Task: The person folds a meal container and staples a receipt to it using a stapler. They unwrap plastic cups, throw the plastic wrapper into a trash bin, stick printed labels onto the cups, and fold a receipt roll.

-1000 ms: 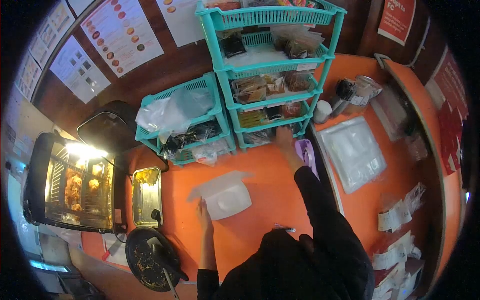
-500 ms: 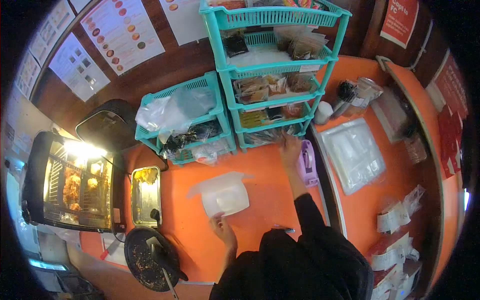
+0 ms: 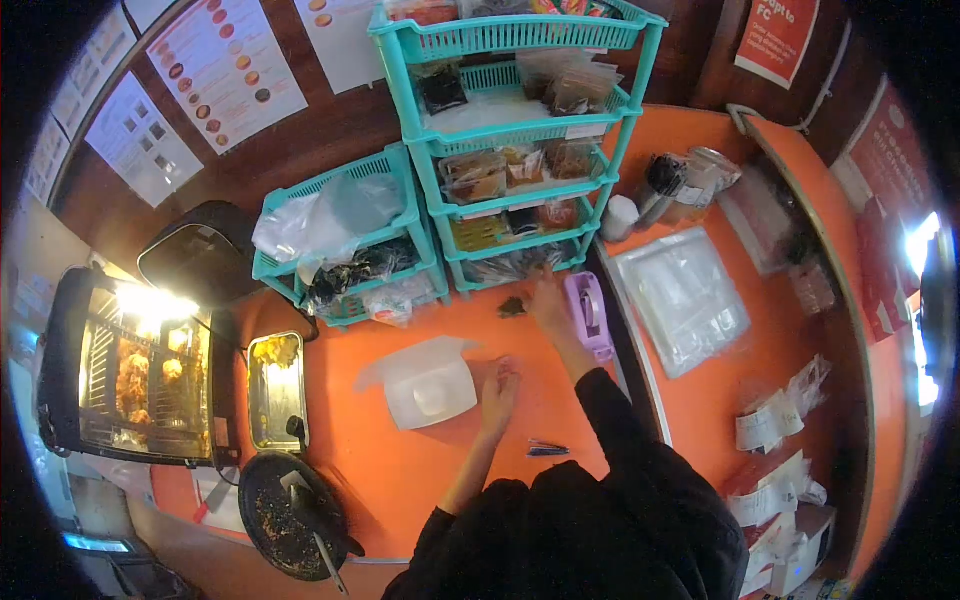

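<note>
A white paper food box (image 3: 432, 388) with its lid flap raised stands on the orange counter. Just right of it, my left hand (image 3: 499, 392) hovers with its fingers loosely bent and apart, and nothing shows in it. My right hand (image 3: 548, 305) is in front of the lowest tier of the turquoise rack (image 3: 520, 208), its fingers closed at the edge of a small dark packet (image 3: 513, 307). Motion blurs these fingers a little. The purple tape dispenser (image 3: 590, 315) stands right beside my right hand. Several thin pen-like items (image 3: 548, 449) lie nearer my body.
A lit food warmer (image 3: 130, 375), a metal tray (image 3: 278, 400) and a black pan (image 3: 293, 515) with a utensil stand to the left. A smaller turquoise rack (image 3: 350, 240) holds plastic bags. Right of the divider lies a stack of clear bags (image 3: 685, 300).
My right hand has drawn back from the rack's lowest tier, and a small dark packet now shows beside it. My left hand has left the box's front edge and moved right and up.
</note>
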